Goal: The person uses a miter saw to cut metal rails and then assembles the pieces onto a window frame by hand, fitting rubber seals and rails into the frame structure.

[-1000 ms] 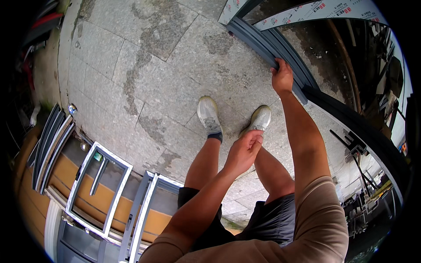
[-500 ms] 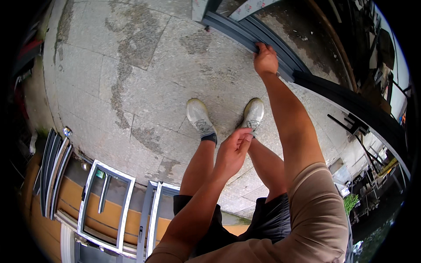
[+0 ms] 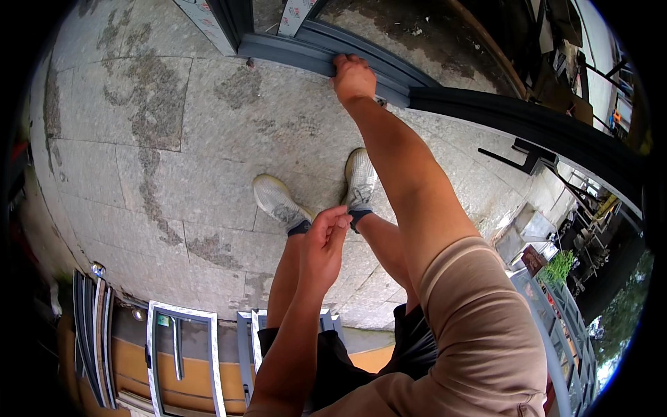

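A: Where's the frame (image 3: pixel 285 54)?

B: Along the far edge of the paving (image 3: pixel 229 132). It's grey, with white printed film (image 3: pixel 297 15) on its upper left part.

A: And the right hand (image 3: pixel 355 78)?

B: On the frame's near rail, a little left of where a black bar (image 3: pixel 528 121) meets it. The fingers bend over the rail, back of the hand upward. The fingertips are partly hidden, so I can't tell whether it's clenched on the rail or merely resting there.

A: The left hand (image 3: pixel 324 254)?

B: In front of the legs, over the paving, well apart from the frame. Its fingers are curled with the thumb close to them. I can't tell whether anything small is tucked inside.

A: What stands below it?

B: Two pale shoes (image 3: pixel 276 197), both on the paving, toes toward its far edge, the left one turned outward.

A: Anything else about?

B: A black handle (image 3: pixel 508 160) near the bar. By the paving's near left corner, some long profiles (image 3: pixel 87 340), and to their right a window frame (image 3: pixel 214 361) with white edging. Off to the right, a green plant (image 3: pixel 558 267).
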Tool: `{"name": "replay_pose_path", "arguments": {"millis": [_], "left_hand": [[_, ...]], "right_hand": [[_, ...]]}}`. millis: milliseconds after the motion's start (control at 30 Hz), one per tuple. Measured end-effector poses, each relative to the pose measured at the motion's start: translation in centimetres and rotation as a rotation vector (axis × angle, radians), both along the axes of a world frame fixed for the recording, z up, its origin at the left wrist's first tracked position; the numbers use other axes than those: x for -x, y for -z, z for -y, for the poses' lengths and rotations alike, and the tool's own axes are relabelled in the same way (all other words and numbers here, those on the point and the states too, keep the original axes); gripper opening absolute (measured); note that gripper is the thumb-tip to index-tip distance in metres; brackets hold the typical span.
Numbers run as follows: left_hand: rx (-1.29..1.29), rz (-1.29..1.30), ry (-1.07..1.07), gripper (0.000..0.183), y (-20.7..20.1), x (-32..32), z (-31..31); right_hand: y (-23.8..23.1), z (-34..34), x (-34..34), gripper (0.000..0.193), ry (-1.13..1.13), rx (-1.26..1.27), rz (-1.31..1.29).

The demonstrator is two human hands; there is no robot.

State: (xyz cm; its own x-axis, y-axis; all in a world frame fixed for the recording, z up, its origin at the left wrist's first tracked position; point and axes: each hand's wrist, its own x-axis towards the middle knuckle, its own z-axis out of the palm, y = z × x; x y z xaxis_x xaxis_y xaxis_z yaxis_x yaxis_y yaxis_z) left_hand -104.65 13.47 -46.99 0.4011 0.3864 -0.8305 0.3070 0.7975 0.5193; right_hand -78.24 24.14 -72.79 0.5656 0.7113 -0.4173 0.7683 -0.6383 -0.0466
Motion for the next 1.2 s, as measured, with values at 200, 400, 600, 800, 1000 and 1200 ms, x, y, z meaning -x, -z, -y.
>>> {"name": "replay_pose_path", "arguments": {"millis": [200, 400, 600, 800, 1000, 1200], "left_hand": [[0.008, -0.002, -0.031, 0.029, 0.1, -0.1, -0.3], [-0.026, 0.005, -0.021, 0.028, 0.5, 0.2, -0.1], [0.036, -0.002, -0.084, 0.029, -0.2, -0.3, 0.0], [0.110, 0.015, -0.177, 0.034, -0.8, -1.0, -0.5], [0.110, 0.040, -0.339, 0.036, -1.2, -0.7, 1.6], [0.067, -0.039, -0.425, 0.030, -0.6, 1.5, 7.5]], "right_hand": [[-0.1, -0.5, -0.2, 0.021, -0.098, -0.002, 0.035], [0.9, -0.1, 0.5, 0.017, -0.109, -0.024, 0.130], [-2.2, 0.3, 2.4, 0.028, -0.061, -0.084, 0.085], [-6.7, 9.3, 8.2, 0.053, -0.037, -0.084, -0.173], [-12.1, 16.8, 11.2, 0.048, 0.053, 0.619, -0.369], [-16.8, 16.8, 11.5, 0.047, -0.050, 0.558, -0.492]]}}
